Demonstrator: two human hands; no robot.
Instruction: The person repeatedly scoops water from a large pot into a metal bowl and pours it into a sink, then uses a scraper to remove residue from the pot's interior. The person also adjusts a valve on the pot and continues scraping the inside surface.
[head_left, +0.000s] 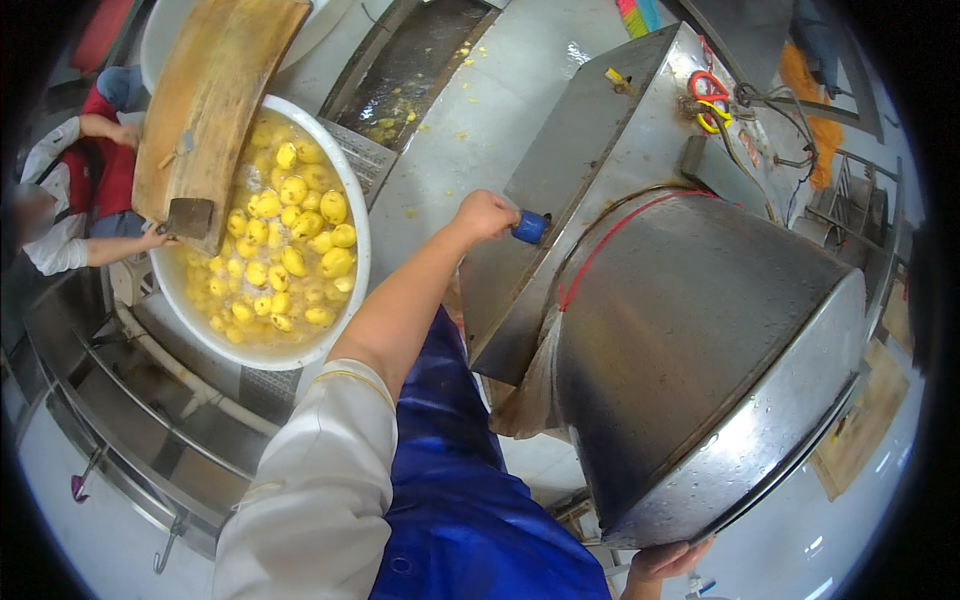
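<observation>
My left hand (486, 216) reaches forward, its fingers closed at the end of a blue cylindrical handle (529, 227) on the sloping side of a steel machine (592, 127). A large steel drum (697, 300) adjoins this machine, with a red cord (609, 234) around its near end and a wet cloth or mesh (532, 405) hanging from it. At the bottom right my right hand (670, 561) holds the drum's lower rim from beneath; its thumb is hidden. Left of my arm, a round white tub (364, 262) holds many peeled yellow potatoes (292, 260) in cloudy water.
A wooden board (210, 97) bearing a cleaver (190, 217) and a small peeler-like tool (177, 148) lies over the tub, with another person (97, 165) beside it. A floor drain (412, 67) with yellow scraps is ahead. Scissors (709, 94) and cables hang on the machine.
</observation>
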